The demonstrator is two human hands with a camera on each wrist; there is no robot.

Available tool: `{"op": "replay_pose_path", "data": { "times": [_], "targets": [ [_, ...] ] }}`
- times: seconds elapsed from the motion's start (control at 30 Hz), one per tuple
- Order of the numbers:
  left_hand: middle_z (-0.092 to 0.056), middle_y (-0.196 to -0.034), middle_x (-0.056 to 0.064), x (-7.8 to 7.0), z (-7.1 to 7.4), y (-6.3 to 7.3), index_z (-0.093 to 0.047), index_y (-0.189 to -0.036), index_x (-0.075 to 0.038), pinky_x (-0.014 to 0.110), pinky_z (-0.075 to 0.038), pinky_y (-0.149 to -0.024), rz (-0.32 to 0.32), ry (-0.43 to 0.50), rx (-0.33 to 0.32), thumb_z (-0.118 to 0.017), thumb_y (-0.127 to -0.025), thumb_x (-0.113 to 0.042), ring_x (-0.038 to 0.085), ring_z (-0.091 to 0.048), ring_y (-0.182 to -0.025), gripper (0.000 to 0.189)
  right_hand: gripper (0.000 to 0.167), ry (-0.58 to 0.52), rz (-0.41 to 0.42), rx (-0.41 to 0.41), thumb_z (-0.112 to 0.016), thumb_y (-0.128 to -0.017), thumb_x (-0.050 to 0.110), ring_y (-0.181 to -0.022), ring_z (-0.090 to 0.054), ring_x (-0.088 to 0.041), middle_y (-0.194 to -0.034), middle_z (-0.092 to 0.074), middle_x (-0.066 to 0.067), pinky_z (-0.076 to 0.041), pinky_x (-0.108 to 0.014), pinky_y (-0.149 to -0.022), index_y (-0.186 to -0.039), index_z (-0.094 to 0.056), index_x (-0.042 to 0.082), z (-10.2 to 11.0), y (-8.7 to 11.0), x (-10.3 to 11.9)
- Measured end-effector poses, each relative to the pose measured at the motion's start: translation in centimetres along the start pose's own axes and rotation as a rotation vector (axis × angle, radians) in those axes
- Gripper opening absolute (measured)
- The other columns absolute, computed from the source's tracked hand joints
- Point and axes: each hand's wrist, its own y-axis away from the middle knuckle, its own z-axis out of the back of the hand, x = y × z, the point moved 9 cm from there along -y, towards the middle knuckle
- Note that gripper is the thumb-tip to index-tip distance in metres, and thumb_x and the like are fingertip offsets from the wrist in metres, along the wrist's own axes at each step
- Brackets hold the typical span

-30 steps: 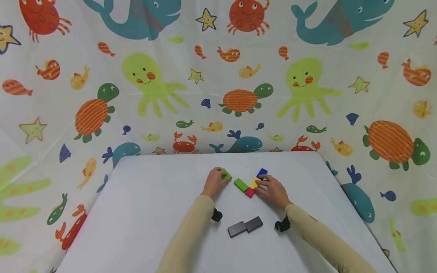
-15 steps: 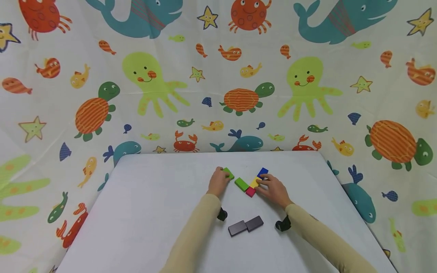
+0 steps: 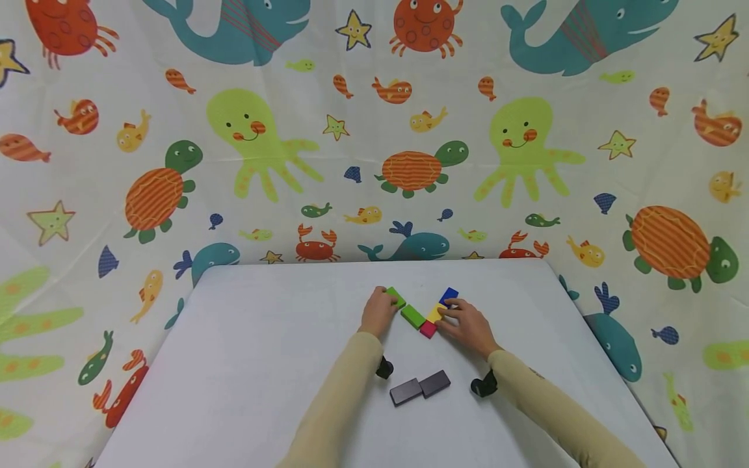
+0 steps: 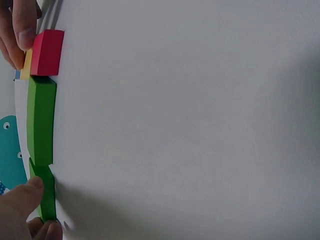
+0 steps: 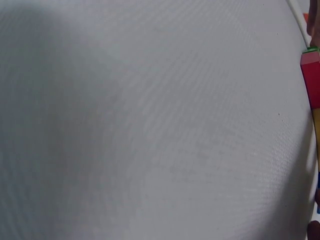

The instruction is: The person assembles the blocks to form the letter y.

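My left hand (image 3: 377, 313) pinches a green block (image 3: 396, 297) between thumb and fingers; in the left wrist view the thumb lies on that green block (image 4: 46, 192). Its end meets a second green block (image 3: 413, 316), or nearly so. Beyond that come a small red block (image 3: 428, 329), a yellow block (image 3: 435, 313) and a blue block (image 3: 449, 294), forming a bent V-shaped row. My right hand (image 3: 470, 327) holds the yellow block, with its thumb near the red one and a finger near the blue. The right wrist view catches only the row's edge.
Two dark grey blocks (image 3: 406, 392) lie touching on the white table (image 3: 246, 364), nearer to me, between the forearms. A black wrist camera (image 3: 484, 385) hangs at the right wrist. A curtain with sea animals (image 3: 363, 162) stands behind the table.
My left hand has moved right and slightly toward me with the green block, closing the gap to the second green block. The right hand has stayed in place at the yellow block.
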Motion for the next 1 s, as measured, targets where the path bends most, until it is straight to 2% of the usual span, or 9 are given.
{"op": "replay_pose_path", "data": {
  "times": [0.53,1.0],
  "targets": [
    [-0.055,-0.129,0.019,-0.44,0.05,0.20,-0.075,-0.108,-0.004,0.041,-0.046,-0.099,-0.001,-0.006,0.005,-0.069,-0.091,-0.009,0.031,-0.058,-0.116,0.019,0.042,0.007,-0.005,0.007,-0.075,-0.086,0.036,-0.116,-0.057,-0.033,-0.131,-0.059,-0.012,-0.047,-0.053,-0.094,-0.120,-0.071,0.012,-0.03,0.02,0.11],
    [-0.056,-0.125,0.017,-0.37,-0.13,0.16,-0.075,-0.108,-0.004,0.040,-0.047,-0.097,0.008,-0.002,-0.027,-0.070,-0.091,-0.011,0.029,-0.057,-0.113,0.020,0.042,-0.006,-0.004,0.007,-0.075,-0.086,0.037,-0.116,-0.057,-0.033,-0.131,-0.058,-0.012,-0.047,-0.054,-0.093,-0.120,-0.071,0.012,-0.09,0.10,-0.04]
  ]
}}
